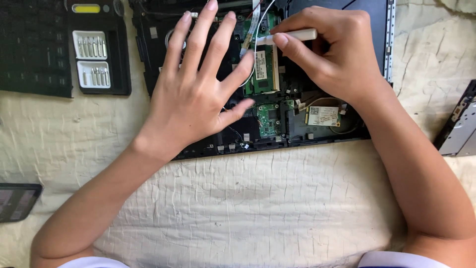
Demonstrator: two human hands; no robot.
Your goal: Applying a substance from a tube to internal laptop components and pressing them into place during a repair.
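An opened black laptop chassis [297, 136] lies on a cream quilted cloth, its green circuit boards exposed. My left hand [198, 94] rests flat on the chassis with fingers spread, the thumb beside a green memory module [263, 67]. My right hand [329, 47] pinches a slim white tool [297, 34], its tip over the top of the memory module. A small wireless card [322, 115] with a white label sits lower right in the chassis.
A black screwdriver bit case [99, 49] with two white bit racks lies at upper left beside a black keyboard [32, 47]. A drive unit [458, 124] lies at the right edge. A dark phone [15, 201] sits at the left edge.
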